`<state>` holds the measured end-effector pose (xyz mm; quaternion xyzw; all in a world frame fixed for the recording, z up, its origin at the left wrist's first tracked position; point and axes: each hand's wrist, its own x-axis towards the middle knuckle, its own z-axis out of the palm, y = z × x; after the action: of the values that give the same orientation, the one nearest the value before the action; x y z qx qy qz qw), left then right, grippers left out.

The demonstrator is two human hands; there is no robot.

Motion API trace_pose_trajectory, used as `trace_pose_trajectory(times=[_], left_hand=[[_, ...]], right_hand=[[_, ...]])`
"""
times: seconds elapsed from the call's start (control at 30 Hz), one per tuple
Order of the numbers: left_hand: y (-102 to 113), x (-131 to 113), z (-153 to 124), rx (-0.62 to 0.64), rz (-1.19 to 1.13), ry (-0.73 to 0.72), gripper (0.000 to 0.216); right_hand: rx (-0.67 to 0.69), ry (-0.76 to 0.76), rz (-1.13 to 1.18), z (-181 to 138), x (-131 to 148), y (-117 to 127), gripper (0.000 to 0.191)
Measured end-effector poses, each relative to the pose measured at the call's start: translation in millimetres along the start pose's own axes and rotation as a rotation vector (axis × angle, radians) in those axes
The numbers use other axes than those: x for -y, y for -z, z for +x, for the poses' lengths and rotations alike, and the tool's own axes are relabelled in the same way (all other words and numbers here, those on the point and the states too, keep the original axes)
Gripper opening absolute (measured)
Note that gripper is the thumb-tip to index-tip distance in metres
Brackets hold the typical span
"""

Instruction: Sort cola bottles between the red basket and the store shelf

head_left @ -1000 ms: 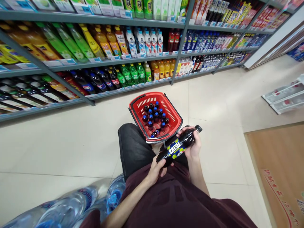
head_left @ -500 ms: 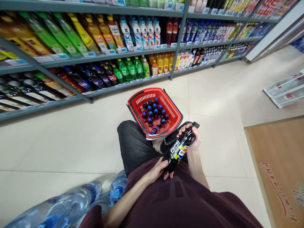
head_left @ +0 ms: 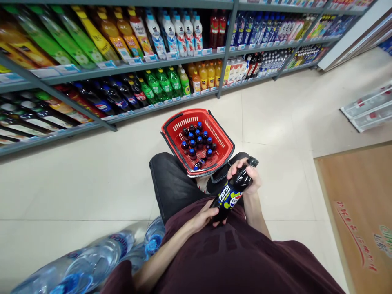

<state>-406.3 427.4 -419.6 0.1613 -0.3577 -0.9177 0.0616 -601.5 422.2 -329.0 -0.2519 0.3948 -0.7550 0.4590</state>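
Left hand (head_left: 202, 217): closed around the base end, thumb lying on top, fingertips showing beneath; forearm slants up from the lower left.
Right hand (head_left: 251, 181): clamped near the neck from below, fingers curled over the left side, thumb on the right; forearm rises from below, wrist bent toward the grip.
Pepsi bottle (head_left: 230, 195): between both hands, above the lap, tilted with its black cap (head_left: 252, 161) up and to the right, label facing the wearer.
Clothing: maroon shirt (head_left: 232, 257) and dark trousers (head_left: 170, 179).
Basket (head_left: 174, 128): red, just beyond the hands, at the knees.
Small bottles (head_left: 199, 141): inside the basket, mostly upright with blue caps; one lies on its side at the near end.
Floor (head_left: 101, 179): pale tiles; big water bottles (head_left: 94, 257) at the lower left.
Shelves (head_left: 228, 49): drinks in rows, beyond the basket.
Far right: a brown board (head_left: 352, 179) with red writing.
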Motion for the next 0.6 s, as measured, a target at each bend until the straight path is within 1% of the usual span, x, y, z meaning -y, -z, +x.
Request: trace_pose_trajectory(times=[0.1, 0.17, 0.3, 0.37, 0.5, 0.6], left_hand=[[0, 0, 0, -0.011, 0.020, -0.022, 0.074], [1, 3, -1, -0.046, 0.004, -0.011, 0.072], [6, 15, 0, -0.239, -0.125, 0.025, 0.073], [8, 20, 1, -0.308, -0.156, 0.015, 0.073], [10, 23, 2, -0.346, -0.180, -0.008, 0.071], [11, 25, 2, -0.360, -0.193, -0.004, 0.074]], right_hand=[[-0.027, 0.013, -0.023, 2, -1, -1, 0.035], [-0.054, 0.009, -0.027, 3, -3, -1, 0.034], [-0.098, 0.008, -0.036, 5, -6, 0, 0.036], [-0.119, 0.016, -0.034, 6, -7, -1, 0.036], [-0.134, 0.017, -0.022, 6, -8, -2, 0.034], [-0.129, 0.010, -0.021, 5, -9, -3, 0.034]])
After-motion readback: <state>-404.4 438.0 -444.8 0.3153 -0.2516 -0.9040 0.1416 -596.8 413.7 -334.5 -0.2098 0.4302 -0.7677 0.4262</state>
